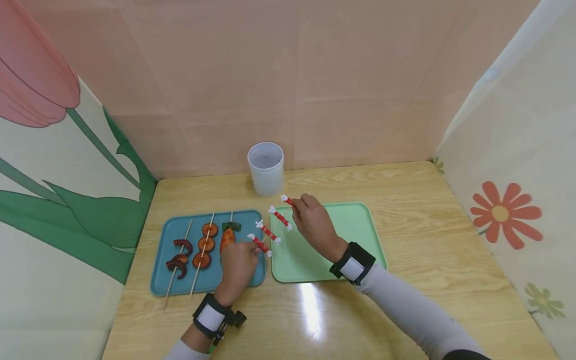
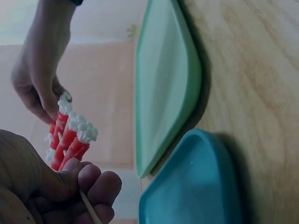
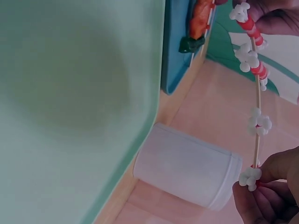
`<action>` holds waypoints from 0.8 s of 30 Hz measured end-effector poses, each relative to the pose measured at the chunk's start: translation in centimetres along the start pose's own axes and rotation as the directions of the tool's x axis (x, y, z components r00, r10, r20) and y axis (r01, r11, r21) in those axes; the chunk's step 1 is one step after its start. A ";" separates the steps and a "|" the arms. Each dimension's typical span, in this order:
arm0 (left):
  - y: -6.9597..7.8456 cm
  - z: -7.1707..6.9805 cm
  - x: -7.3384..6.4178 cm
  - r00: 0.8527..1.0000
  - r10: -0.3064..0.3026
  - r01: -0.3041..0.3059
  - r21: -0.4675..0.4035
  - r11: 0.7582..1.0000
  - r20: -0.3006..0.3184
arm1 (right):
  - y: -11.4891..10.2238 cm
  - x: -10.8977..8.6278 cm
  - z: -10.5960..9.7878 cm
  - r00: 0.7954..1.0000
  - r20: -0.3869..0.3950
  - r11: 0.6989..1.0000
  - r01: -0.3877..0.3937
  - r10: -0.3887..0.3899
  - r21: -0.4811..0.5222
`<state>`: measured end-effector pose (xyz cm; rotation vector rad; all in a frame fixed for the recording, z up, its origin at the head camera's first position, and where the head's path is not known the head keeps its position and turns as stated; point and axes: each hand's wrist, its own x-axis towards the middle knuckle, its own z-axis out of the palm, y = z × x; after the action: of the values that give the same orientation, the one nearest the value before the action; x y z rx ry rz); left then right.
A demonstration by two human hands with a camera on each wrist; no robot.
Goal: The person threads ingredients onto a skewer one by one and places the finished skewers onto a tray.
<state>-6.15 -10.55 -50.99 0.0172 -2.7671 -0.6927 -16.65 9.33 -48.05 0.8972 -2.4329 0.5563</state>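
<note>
A wooden skewer (image 3: 258,93) carries several red toy pieces with white knobbly ends, spaced along it above the two trays. My left hand (image 1: 238,265) pinches the skewer's near end between thumb and fingers, close to the nearest red-and-white piece (image 1: 260,245). At the far end my right hand (image 1: 317,225) pinches the last red-and-white piece (image 3: 251,177) with thumb and fingertips, the stick running into it. Beneath the right hand lies a light green tray (image 1: 288,270). Under the left hand is the right side of a blue tray (image 1: 155,270).
On the blue tray lie a skewer of dark red curled pieces (image 1: 178,262), a skewer of round brown slices (image 1: 206,244), and an orange piece with a green one (image 1: 228,236), partly behind my left hand. A whitish cup (image 1: 266,175) stands behind the trays, near the back wall.
</note>
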 end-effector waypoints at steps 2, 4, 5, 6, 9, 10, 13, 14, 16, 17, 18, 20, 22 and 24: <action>-0.1 0.0 -0.2 1.000 -0.010 0.011 -0.012 1.000 0.017 | -0.1 0.0 0.3 1.000 0.001 1.000 -0.002 0.002 -0.002; -0.3 0.0 -0.5 1.000 -0.013 0.013 -0.023 1.000 0.022 | -0.1 0.0 0.7 1.000 0.002 1.000 -0.004 0.004 0.000; -0.3 0.0 -0.7 0.999 -0.021 0.021 -0.033 0.999 0.029 | -0.2 -0.1 0.9 1.000 0.005 1.000 -0.004 0.004 0.011; -0.5 0.0 -0.9 0.999 -0.036 0.037 -0.041 0.998 0.034 | -0.2 -0.1 1.2 1.000 0.012 1.000 -0.007 0.007 0.028; -1.0 0.1 -1.5 0.998 -0.062 0.064 -0.047 0.997 0.030 | -0.4 -0.2 2.2 0.997 0.056 0.991 -0.054 0.047 0.126; -1.2 0.2 -1.7 0.997 -0.067 0.068 -0.050 0.996 0.027 | -0.5 -0.2 2.6 0.994 0.078 0.982 -0.091 0.079 0.167; -1.6 0.5 -2.1 0.998 -0.063 0.063 -0.066 0.996 0.011 | -0.8 -0.3 3.9 0.969 0.151 0.934 -0.233 0.197 0.270; -1.7 0.6 -2.1 0.998 -0.063 0.064 -0.076 0.995 0.011 | -1.0 -0.3 4.4 0.954 0.179 0.910 -0.285 0.240 0.302; -1.8 0.7 -2.2 0.996 -0.084 0.085 -0.104 0.991 0.011 | -1.4 -0.2 5.2 0.920 0.239 0.852 -0.381 0.311 0.358; -1.8 0.8 -2.3 0.994 -0.105 0.106 -0.124 0.987 0.016 | -1.6 -0.2 5.5 0.905 0.262 0.827 -0.416 0.335 0.378; -1.9 0.8 -2.4 0.991 -0.130 0.132 -0.148 0.980 0.021 | -1.9 -0.1 5.9 0.888 0.287 0.799 -0.451 0.358 0.397; -1.9 0.9 -2.6 0.983 -0.183 0.185 -0.194 0.963 0.033 | -2.4 0.0 6.6 0.861 0.335 0.764 -0.499 0.383 0.409; -2.0 1.1 -2.7 0.972 -0.229 0.233 -0.233 0.944 0.042 | -3.0 0.0 7.0 0.844 0.377 0.756 -0.520 0.382 0.398; -2.0 1.2 -2.8 0.963 -0.267 0.270 -0.259 0.927 0.049 | -3.6 -0.1 7.5 0.829 0.430 0.768 -0.523 0.358 0.370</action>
<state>-3.95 -11.59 -53.66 0.3435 -2.6865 -1.1313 -16.34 2.93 -53.39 0.6027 -2.9075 1.3262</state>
